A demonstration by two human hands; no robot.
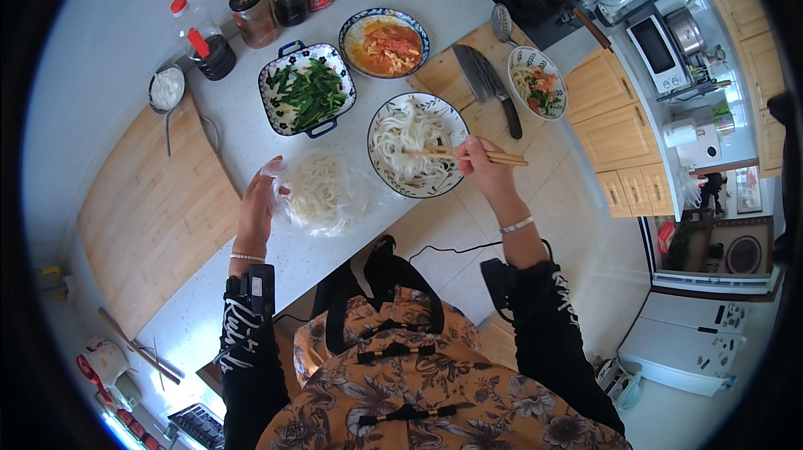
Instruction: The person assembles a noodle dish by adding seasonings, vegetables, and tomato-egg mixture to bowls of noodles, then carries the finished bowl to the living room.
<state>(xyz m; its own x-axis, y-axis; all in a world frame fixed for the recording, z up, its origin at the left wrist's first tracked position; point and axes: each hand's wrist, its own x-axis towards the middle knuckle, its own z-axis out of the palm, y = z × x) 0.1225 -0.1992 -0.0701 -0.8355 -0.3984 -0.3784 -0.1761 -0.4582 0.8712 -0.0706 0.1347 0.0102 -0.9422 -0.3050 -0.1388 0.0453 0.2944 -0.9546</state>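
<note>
Above the pale counter [234,86], in the head view, the right hand [478,164] pinches wooden chopsticks [439,155], their tips among white noodles [403,134] in a patterned bowl [454,126]. Just left of it, the left hand [256,209] grasps a clear plastic bag [355,201] of noodles (its film hides part of the grip). Beyond sits a dish [269,86] of greens [309,94].

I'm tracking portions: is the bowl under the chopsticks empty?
Not empty: in the bowl, white noodles cover most of the inside, below chopsticks in the right hand.
</note>
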